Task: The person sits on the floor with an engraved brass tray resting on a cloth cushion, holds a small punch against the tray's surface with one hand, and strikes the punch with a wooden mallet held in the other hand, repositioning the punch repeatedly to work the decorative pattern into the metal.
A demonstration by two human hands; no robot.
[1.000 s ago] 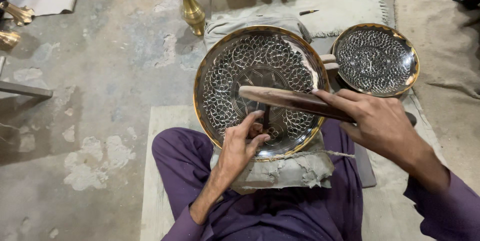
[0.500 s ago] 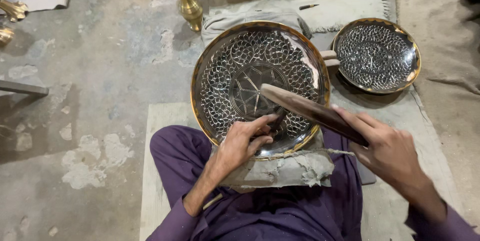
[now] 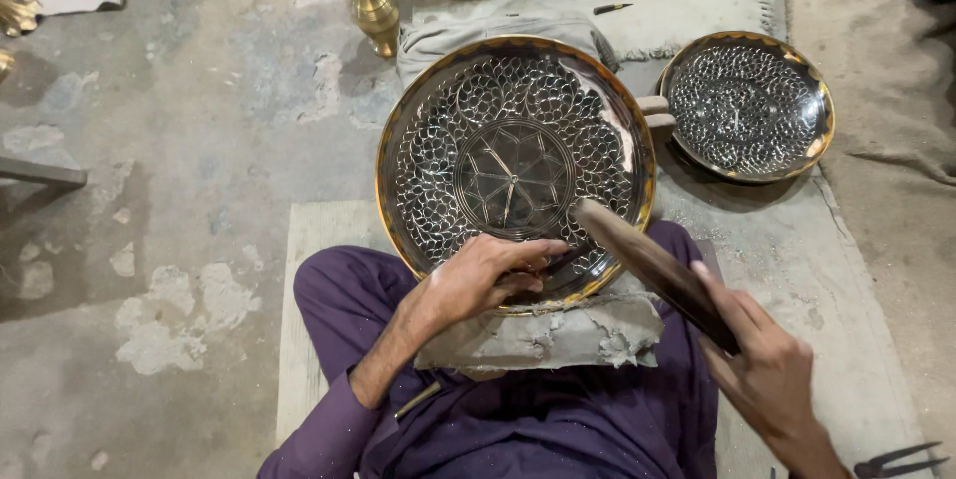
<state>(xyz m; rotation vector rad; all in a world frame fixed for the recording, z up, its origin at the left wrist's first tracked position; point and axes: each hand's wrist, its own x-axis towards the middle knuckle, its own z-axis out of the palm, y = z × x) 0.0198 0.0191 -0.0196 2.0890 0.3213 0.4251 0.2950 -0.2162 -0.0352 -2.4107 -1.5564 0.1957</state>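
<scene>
- Two hands work one engraved metal plate [image 3: 513, 160] resting on a grey pad [image 3: 543, 335] over the lap.
- Left hand [image 3: 483, 275] curls its fingers at the plate's near rim, pinching something too small to tell.
- Right hand [image 3: 772, 374] grips a dark wooden mallet [image 3: 652, 270], its head over the plate.
- Second patterned plate [image 3: 747, 106] lies beside.

A large engraved plate [image 3: 515, 165] is seen at frame centre, a smaller plate [image 3: 748, 106] upper right, a vase base [image 3: 371, 3] above.
</scene>
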